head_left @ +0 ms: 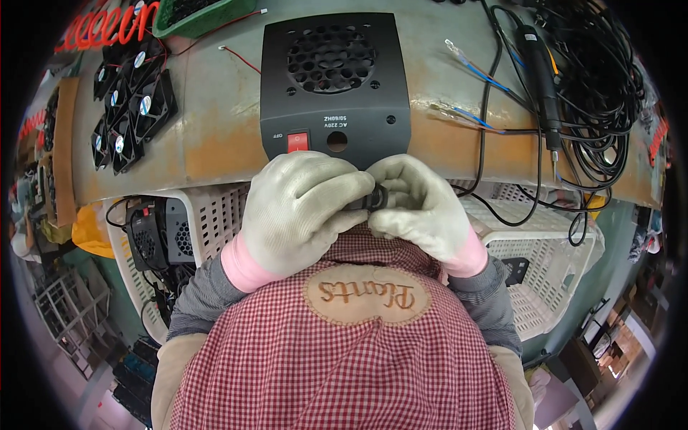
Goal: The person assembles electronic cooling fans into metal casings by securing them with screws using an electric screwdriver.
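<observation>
Close in front of my apron, both gloved hands meet around a small black ringed part, possibly a cable fitting. My left hand is closed on its left side, and my right hand pinches it from the right. Fingers cover much of the part, so its exact kind is unclear. Just beyond my hands, a black metal casing lies on the bench. It has a round perforated grille, a red rocker switch and a round hole beside the switch.
Several black fans lie at the left, near a green basket. To the right are a corded electric screwdriver, blue-tipped wires and coiled black cables. White plastic crates stand below the bench edge, the left one holding similar casings.
</observation>
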A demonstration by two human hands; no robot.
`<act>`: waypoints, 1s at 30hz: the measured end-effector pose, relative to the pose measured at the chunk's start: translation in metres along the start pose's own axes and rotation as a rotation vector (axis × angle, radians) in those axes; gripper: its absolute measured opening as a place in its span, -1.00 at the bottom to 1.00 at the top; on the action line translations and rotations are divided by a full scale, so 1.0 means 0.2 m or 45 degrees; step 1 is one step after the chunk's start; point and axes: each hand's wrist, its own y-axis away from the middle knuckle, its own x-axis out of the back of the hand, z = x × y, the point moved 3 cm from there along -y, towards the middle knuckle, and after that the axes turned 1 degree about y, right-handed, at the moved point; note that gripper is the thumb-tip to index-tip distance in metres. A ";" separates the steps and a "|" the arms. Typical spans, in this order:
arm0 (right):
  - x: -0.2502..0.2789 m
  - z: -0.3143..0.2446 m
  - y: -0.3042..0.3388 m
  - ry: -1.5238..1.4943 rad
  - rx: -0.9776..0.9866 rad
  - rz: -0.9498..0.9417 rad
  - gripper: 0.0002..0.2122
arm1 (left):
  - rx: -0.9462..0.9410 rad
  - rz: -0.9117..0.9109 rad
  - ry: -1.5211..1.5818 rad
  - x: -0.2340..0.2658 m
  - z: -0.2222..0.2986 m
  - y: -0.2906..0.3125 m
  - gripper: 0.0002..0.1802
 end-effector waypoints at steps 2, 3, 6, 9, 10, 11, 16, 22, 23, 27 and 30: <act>0.00 -0.03 0.00 -0.045 -0.122 0.008 -0.70 | 0.005 0.026 -0.038 0.00 -0.01 0.01 -0.65; 0.00 -0.03 0.00 -0.088 -0.240 0.019 -0.69 | 0.005 0.022 -0.016 0.00 -0.01 0.01 -0.65; 0.01 -0.01 0.02 -0.141 -0.175 0.062 -0.66 | 0.051 0.091 0.016 0.02 0.00 0.02 -0.66; 0.10 0.01 0.08 -0.113 -0.013 0.185 -0.65 | 0.265 0.293 0.005 0.07 -0.06 0.07 -0.63; 0.15 0.01 0.09 0.092 0.107 0.366 -0.68 | 0.329 0.267 -0.042 0.08 -0.07 0.06 -0.64; 0.18 0.01 0.09 0.299 0.228 0.544 -0.70 | 0.392 0.240 -0.088 0.09 -0.08 0.06 -0.65; 0.21 0.02 0.01 0.215 0.168 0.592 -0.70 | 0.328 0.203 -0.242 0.07 -0.10 0.01 -0.61; 0.10 0.02 -0.06 0.007 0.183 0.440 -0.68 | 0.264 0.179 -0.345 0.09 -0.13 0.03 -0.61; 0.07 0.00 -0.06 0.013 0.178 0.429 -0.68 | 0.282 0.161 -0.345 0.10 -0.13 0.04 -0.60; -0.11 -0.16 -0.10 0.127 0.189 0.348 -0.75 | 0.261 0.365 -0.347 0.14 -0.12 0.14 -0.61; -0.21 -0.21 -0.18 -0.025 0.066 0.204 -0.77 | 0.329 0.503 -0.428 0.08 -0.16 0.23 -0.44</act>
